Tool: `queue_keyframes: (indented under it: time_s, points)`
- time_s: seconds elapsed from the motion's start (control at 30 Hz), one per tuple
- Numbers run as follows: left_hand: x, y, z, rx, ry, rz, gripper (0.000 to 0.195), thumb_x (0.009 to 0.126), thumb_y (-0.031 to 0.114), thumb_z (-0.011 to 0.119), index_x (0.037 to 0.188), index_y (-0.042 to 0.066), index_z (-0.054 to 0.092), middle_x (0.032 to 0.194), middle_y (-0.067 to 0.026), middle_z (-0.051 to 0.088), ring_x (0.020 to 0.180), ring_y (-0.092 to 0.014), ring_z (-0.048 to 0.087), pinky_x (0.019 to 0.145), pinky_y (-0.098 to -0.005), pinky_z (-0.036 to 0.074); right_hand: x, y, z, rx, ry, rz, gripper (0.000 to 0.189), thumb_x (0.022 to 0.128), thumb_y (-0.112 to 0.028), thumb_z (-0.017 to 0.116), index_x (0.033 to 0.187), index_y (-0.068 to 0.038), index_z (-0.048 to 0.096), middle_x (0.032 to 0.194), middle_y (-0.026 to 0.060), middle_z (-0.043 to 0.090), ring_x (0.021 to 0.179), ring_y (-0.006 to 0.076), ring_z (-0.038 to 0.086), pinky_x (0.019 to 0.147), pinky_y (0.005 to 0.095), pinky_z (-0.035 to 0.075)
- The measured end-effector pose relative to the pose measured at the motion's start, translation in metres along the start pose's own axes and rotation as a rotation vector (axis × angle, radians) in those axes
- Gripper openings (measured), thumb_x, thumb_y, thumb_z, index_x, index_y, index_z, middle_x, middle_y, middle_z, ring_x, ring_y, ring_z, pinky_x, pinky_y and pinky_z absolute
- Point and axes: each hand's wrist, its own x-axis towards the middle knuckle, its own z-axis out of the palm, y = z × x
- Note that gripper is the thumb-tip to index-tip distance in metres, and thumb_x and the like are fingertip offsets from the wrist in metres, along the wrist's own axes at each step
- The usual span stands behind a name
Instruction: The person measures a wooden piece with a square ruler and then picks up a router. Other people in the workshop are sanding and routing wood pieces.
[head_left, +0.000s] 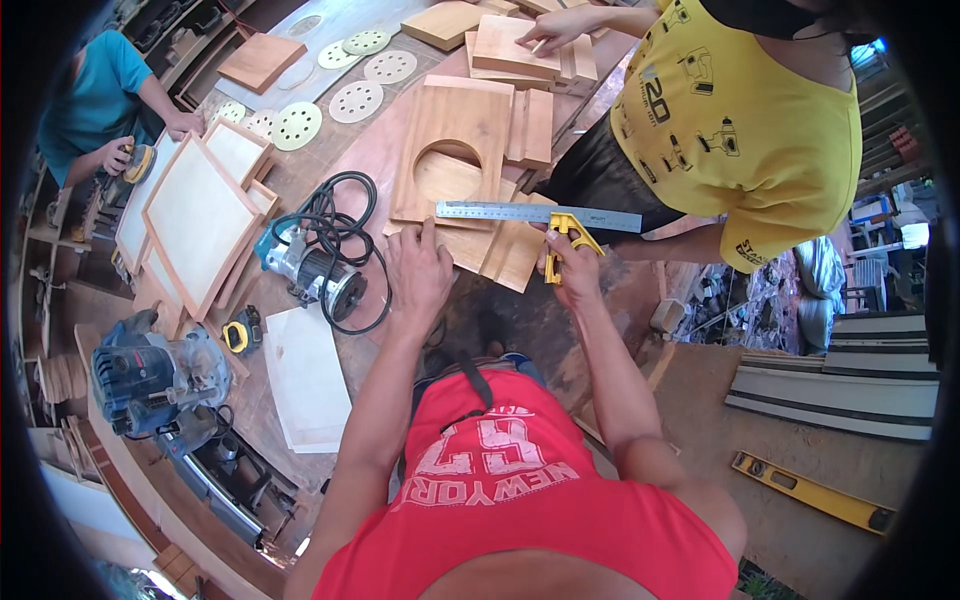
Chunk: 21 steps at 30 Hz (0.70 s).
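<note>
My right hand is closed around the yellow head of a combination square. Its steel rule reaches left across the near end of a wooden board with a large round hole. My left hand is at this board's near edge, fingertips touching it close to the rule's left end, with no tool in it. Beneath the holed board lies another wooden piece, partly covered. A grooved wooden piece is beside it, just left of my right hand.
A corded trim router, white sheets, a tape measure and a Bosch router lie left. Sanding discs and framed panels are beyond. A co-worker stands right; another holds a sander. A spirit level lies lower right.
</note>
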Motion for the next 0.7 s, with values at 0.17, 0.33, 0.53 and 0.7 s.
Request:
queue_keyframes:
  time_s: [0.17,0.33,0.53,0.7]
  points:
    - [-0.0007,-0.0018,0.0023,-0.035,-0.029,-0.027,0.050,0.088,0.016,0.066,0.135,-0.001,0.063,0.114,-0.0179,0.061,0.109,-0.037,0.053,0.097,-0.0496,0.044,-0.0006,-0.0012,-0.0005,0.001,-0.018,-0.003,0.032,0.099,-0.014,0.064,0.127,-0.001,0.056,0.119,0.0147,0.072,0.064,0.0141,0.062,0.059,0.0285,0.054]
    - [-0.0026,-0.0034,0.0014,0.012,-0.025,0.004,0.049,0.090,0.018,0.065,0.134,-0.002,0.063,0.114,-0.0180,0.061,0.108,-0.036,0.056,0.093,-0.0487,0.046,0.0006,0.0002,0.0015,0.034,0.008,0.009,0.029,0.099,-0.012,0.063,0.125,0.000,0.056,0.119,0.0172,0.072,0.062,0.0148,0.061,0.057,0.0296,0.054]
    - [-0.0024,-0.0043,-0.0001,0.012,-0.022,0.012,0.050,0.090,0.018,0.065,0.135,-0.002,0.062,0.114,-0.0185,0.061,0.107,-0.036,0.056,0.092,-0.0492,0.047,-0.0004,0.0033,0.0017,0.045,0.005,0.012,0.029,0.099,-0.012,0.064,0.124,0.001,0.056,0.119,0.0183,0.072,0.061,0.0147,0.061,0.056,0.0294,0.054]
    - [-0.0039,-0.0041,-0.0015,0.022,-0.033,0.025,0.051,0.090,0.018,0.065,0.136,-0.003,0.061,0.115,-0.0182,0.061,0.108,-0.037,0.056,0.092,-0.0491,0.047,-0.0012,0.0014,0.0047,0.037,0.032,0.021,0.028,0.098,-0.010,0.064,0.124,-0.001,0.056,0.116,0.0143,0.073,0.058,0.0142,0.061,0.053,0.0288,0.053]
